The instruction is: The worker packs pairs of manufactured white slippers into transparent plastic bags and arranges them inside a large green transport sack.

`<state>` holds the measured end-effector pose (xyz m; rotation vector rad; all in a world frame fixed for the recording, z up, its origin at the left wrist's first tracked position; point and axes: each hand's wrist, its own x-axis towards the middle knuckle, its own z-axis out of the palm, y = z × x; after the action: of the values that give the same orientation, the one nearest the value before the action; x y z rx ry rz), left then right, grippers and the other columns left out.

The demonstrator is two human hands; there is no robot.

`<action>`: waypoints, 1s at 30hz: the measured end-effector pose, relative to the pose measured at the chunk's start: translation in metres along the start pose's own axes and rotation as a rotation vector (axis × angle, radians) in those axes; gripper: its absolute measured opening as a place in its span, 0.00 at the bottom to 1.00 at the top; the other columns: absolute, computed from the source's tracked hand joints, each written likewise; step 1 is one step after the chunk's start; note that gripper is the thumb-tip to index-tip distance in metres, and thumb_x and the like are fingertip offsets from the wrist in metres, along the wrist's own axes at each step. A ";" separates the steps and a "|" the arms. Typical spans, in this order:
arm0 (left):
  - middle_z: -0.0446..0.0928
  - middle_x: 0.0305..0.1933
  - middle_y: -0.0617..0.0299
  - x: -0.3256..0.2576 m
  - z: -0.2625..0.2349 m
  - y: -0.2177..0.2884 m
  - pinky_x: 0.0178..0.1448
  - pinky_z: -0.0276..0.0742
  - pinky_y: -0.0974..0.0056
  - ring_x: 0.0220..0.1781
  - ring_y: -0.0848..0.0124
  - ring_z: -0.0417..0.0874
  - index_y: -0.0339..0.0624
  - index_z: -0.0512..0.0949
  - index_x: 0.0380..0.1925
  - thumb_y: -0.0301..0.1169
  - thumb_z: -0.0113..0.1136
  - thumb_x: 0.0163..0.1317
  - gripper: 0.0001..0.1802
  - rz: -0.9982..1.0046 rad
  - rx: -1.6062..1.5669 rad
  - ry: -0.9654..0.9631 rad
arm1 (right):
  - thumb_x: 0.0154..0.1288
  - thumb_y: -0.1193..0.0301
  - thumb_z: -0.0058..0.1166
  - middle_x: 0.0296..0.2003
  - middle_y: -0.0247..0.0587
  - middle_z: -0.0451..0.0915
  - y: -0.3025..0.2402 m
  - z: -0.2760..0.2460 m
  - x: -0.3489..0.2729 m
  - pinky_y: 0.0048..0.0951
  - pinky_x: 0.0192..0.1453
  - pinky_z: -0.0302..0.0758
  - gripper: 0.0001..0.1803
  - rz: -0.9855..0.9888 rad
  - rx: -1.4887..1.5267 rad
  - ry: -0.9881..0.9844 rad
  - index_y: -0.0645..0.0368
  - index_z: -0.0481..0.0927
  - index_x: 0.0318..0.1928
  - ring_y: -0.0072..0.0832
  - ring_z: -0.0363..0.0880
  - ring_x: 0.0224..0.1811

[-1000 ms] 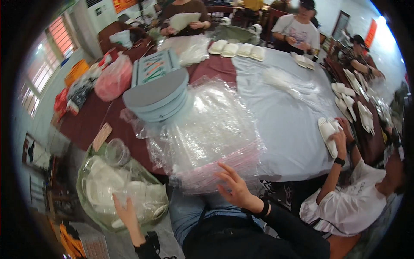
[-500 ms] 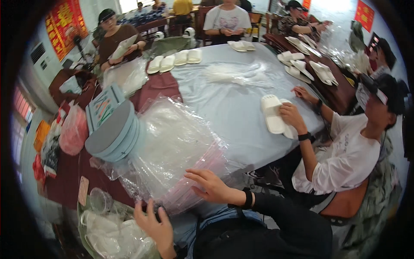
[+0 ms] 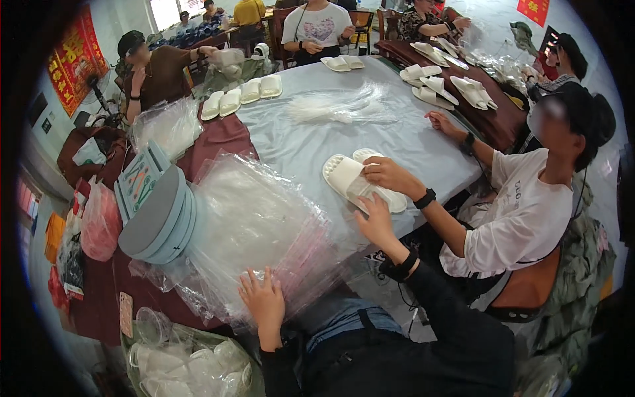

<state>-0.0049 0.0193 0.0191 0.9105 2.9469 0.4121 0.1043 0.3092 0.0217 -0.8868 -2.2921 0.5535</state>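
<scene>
A pair of white slippers [image 3: 344, 175] lies on the blue-grey tablecloth, right of the clear plastic bags. My right hand [image 3: 378, 228] reaches to its near side; the fingers are stretched and apart, touching or just over the nearer slipper. A co-worker's hand [image 3: 395, 177] rests on the same pair from the right. My left hand [image 3: 266, 301] lies flat with spread fingers on the near edge of the stack of clear plastic bags [image 3: 254, 218], which have pink edge strips. It grips nothing.
Left of the bags stand stacked blue-grey round-ended boxes [image 3: 155, 218]. A bin [image 3: 192, 360] of wrapped white slippers is at lower left, near a phone [image 3: 126, 314]. More slippers [image 3: 241, 96] line the far table edge. Loose clear plastic [image 3: 337, 109] lies mid-table. Co-workers sit around.
The slipper pair has moved left and nearer me with the co-worker's hand. My right hand has gone out to it. My left hand has come down onto the bags. The view has shifted.
</scene>
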 end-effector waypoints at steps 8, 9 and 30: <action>0.48 0.68 0.46 -0.003 0.002 -0.003 0.68 0.40 0.47 0.69 0.47 0.46 0.52 0.64 0.60 0.43 0.48 0.60 0.27 0.032 0.013 0.005 | 0.52 0.60 0.51 0.55 0.61 0.61 0.016 0.016 0.041 0.47 0.55 0.63 0.25 0.071 -0.331 -0.155 0.49 0.72 0.52 0.52 0.63 0.54; 0.48 0.68 0.46 -0.003 0.002 -0.003 0.68 0.40 0.47 0.69 0.47 0.46 0.52 0.64 0.60 0.43 0.48 0.59 0.27 0.034 0.006 0.000 | 0.52 0.59 0.50 0.55 0.59 0.62 0.010 0.014 0.045 0.47 0.53 0.63 0.26 0.137 -0.356 -0.192 0.48 0.72 0.53 0.50 0.65 0.53; 0.56 0.64 0.43 0.001 -0.004 -0.006 0.66 0.44 0.45 0.67 0.46 0.51 0.42 0.67 0.56 0.43 0.52 0.56 0.29 0.051 -0.055 0.008 | 0.54 0.56 0.49 0.58 0.66 0.58 0.048 0.032 0.070 0.53 0.66 0.46 0.22 0.052 -0.246 -0.258 0.62 0.80 0.39 0.53 0.48 0.65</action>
<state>-0.0093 0.0143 0.0211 0.9808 2.9095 0.4969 0.0637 0.3864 -0.0015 -1.0458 -2.6187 0.4348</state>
